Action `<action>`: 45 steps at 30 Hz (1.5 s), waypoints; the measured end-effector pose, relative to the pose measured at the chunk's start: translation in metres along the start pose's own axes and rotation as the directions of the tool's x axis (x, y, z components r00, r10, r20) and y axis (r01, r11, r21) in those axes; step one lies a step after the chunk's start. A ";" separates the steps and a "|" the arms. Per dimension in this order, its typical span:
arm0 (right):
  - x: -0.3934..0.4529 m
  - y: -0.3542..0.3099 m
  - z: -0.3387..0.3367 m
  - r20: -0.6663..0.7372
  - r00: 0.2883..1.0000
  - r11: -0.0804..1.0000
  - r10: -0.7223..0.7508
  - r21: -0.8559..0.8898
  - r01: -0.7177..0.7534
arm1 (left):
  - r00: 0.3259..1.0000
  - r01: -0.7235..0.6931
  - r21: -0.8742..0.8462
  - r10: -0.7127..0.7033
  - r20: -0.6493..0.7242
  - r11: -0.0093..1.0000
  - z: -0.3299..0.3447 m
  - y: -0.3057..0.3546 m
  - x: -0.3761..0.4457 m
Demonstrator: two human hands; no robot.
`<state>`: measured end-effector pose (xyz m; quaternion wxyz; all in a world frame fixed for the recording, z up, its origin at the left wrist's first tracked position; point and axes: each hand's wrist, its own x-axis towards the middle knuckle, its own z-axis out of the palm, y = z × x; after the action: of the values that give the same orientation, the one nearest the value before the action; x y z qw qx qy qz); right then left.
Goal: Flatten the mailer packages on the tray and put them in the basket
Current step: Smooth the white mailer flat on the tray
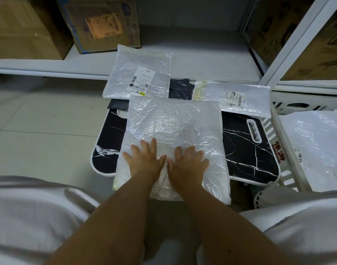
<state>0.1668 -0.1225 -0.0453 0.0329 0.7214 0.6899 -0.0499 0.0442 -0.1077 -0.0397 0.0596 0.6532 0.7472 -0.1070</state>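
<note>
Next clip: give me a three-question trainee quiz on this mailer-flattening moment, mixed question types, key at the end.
1. True or false: both hands press flat on the large mailer.
2. Which side of the tray is the basket on? A) left B) right
3. How many labelled mailers lie beyond the large one?

Key:
1. True: left hand, right hand.
2. B
3. Two: the far-left mailer and the far-right mailer.

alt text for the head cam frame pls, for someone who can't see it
Both hands, left and right, press flat side by side on a large white mailer lying on a black marbled tray. Two more mailers, one far left and one far right, lie behind it; a white basket at right holds another mailer.
</note>
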 end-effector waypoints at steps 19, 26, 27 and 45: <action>0.096 0.027 -0.029 -0.043 0.985 0.981 -0.166 -0.105 0.161 | 0.982 -0.128 0.093 0.139 -0.130 0.987 -0.023 0.018 0.080; 0.119 0.025 -0.011 0.096 0.982 0.985 -0.162 0.077 0.155 | 0.968 -0.209 0.028 0.211 -0.138 0.978 -0.019 0.034 0.092; 0.120 0.026 -0.009 0.102 0.982 0.984 -0.160 0.093 0.150 | 0.976 -0.199 -0.004 0.197 -0.097 0.980 -0.016 0.035 0.095; 0.119 0.027 -0.032 0.085 0.994 0.997 -0.069 -0.028 0.071 | 0.987 0.037 -0.117 -0.018 0.161 0.992 -0.031 0.009 0.091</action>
<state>0.1999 -0.0020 -0.0280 0.0712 0.6935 0.7134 -0.0708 0.0415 -0.0116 -0.0316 0.1567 0.6275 0.7540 -0.1149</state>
